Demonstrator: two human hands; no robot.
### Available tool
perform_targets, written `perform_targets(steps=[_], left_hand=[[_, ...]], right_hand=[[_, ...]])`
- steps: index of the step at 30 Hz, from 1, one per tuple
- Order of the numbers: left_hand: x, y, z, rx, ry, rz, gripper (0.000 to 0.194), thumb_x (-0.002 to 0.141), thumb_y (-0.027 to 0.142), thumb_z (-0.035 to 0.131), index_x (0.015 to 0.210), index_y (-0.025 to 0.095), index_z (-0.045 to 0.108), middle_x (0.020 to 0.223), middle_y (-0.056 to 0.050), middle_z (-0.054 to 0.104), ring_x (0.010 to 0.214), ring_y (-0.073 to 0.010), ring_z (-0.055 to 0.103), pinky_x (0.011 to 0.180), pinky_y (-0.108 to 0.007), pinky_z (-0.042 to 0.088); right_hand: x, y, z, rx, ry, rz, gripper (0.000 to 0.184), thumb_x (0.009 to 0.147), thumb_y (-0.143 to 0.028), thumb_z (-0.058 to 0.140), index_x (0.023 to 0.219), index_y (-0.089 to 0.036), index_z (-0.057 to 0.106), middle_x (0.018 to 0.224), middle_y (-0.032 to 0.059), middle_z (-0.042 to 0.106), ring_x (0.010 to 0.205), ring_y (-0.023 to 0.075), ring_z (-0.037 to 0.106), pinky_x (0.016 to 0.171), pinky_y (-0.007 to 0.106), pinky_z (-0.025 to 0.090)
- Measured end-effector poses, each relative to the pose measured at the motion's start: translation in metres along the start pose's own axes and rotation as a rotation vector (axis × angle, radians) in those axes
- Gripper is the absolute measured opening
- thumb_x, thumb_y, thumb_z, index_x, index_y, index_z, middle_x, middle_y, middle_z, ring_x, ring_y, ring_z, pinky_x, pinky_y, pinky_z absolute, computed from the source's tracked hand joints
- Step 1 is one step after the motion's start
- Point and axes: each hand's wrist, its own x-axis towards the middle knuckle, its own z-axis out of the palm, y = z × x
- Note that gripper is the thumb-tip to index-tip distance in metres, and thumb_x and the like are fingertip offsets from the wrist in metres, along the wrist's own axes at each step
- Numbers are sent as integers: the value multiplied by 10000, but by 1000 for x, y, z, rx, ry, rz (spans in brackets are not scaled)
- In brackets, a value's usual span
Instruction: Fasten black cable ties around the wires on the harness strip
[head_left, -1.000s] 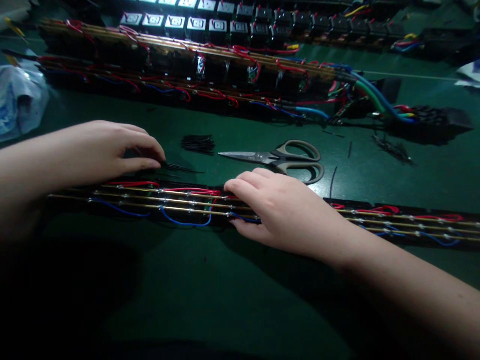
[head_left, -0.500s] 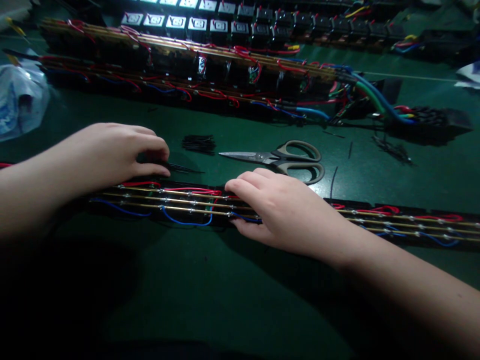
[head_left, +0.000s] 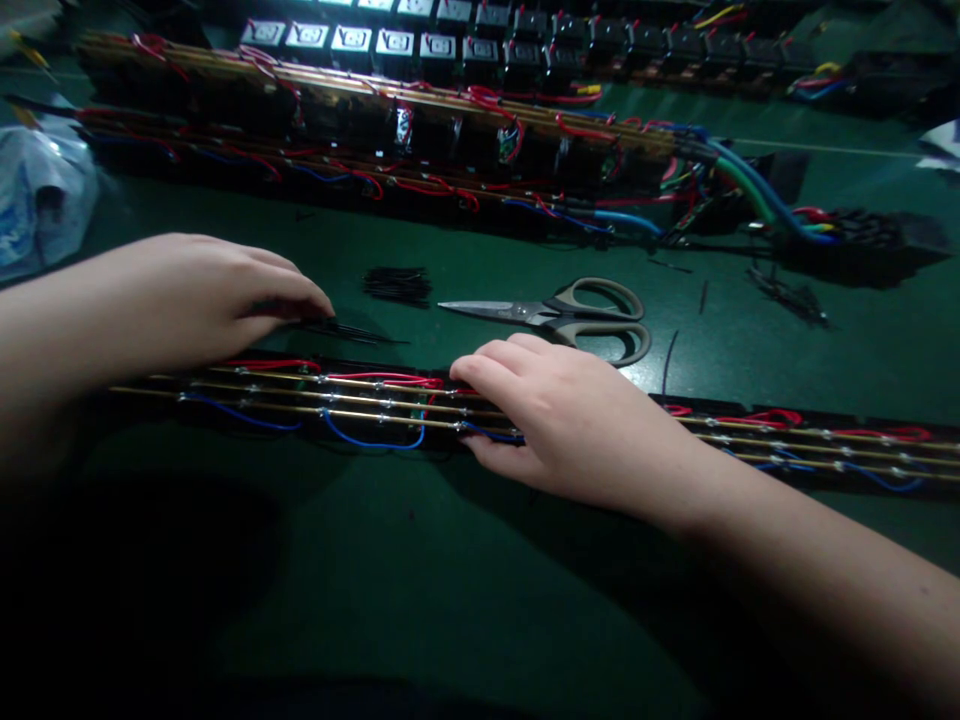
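A long black module strip (head_left: 375, 425) runs across the table, with three brass rods and red and blue wires along its top. My right hand (head_left: 555, 425) is wrapped across its middle, fingers at the far edge and thumb at the near one. Beyond the strip's left part, my left hand (head_left: 232, 290) is bent in a pinch at the end of thin black cable ties (head_left: 364, 334); its thumb tip is hidden. A bundle of similar black ties (head_left: 397, 286) lies to the right of that hand. Scissors (head_left: 540, 312) rest just beyond my right hand, blades pointing left.
Wired assemblies with brass rods (head_left: 360, 80) stretch across the back, with thick blue and green cables (head_left: 750, 195) at their right end. A plastic bag (head_left: 45, 195) sits at the left. Loose black scraps (head_left: 787, 295) lie at the right on the green table (head_left: 420, 590).
My left hand shifted slightly right, then drew back left, its finger and thumb closing together. My right hand stays on the strip. The scissors and tie bundle keep their places.
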Motion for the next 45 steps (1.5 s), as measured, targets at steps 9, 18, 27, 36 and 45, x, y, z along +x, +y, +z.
perform_targets(steps=[9,18,27,36,45], left_hand=[[-2,2,-1,37,11,42,648,784,526,288,1211,324,732,1168,1,732,909,-222,710,869,-389,550],[-4,7,-3,51,8,46,655,771,458,281,1237,325,721,1169,-22,730,941,-259,728,843,-426,561],[0,2,1,3,-30,59,602,831,443,339,1308,309,682,1239,-35,701,992,-244,708,927,-434,572],[1,7,2,-10,31,107,628,834,458,294,1273,269,701,1220,-72,688,982,-253,703,922,-449,576],[1,10,1,20,31,108,620,845,460,287,1246,241,706,1131,-84,698,927,-248,688,870,-427,564]], right_hand=[[1,-1,2,-1,2,-4,288,952,-327,678,1186,-161,651,1080,87,717,950,260,652,760,370,485],[0,0,0,-2,2,-4,276,948,-319,677,1172,-159,655,1074,86,717,950,266,657,760,376,489],[1,-1,1,-1,-4,3,292,945,-324,686,1186,-162,652,1087,93,723,954,260,649,763,364,483],[0,0,0,-4,3,-4,280,948,-324,680,1174,-161,651,1073,85,714,948,265,654,749,373,478],[1,-1,1,-7,0,0,270,946,-315,685,1167,-164,649,1067,79,711,943,261,651,747,372,473]])
